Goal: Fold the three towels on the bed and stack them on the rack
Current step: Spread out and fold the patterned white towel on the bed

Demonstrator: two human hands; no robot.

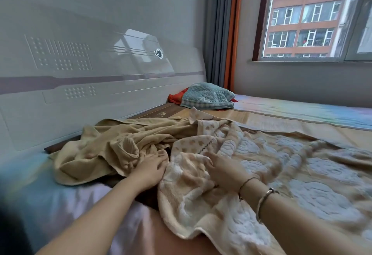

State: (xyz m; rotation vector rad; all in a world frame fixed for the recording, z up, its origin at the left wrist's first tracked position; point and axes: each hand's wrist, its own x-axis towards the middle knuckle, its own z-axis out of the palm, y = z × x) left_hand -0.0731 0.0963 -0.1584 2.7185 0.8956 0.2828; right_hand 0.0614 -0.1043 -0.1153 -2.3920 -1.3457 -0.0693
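Terry patterned towel (251, 174) — right hand (223, 171) fingers straight, pressing it; left hand (152, 167) fingers relaxed, touching its edge.

Plain tan towel (112, 146); peach, white-flowered towel (281, 166).

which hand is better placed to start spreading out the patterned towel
Right, probably. The right hand already rests on the patterned towel, while the left hand lies at its edge, against the plain tan towel.
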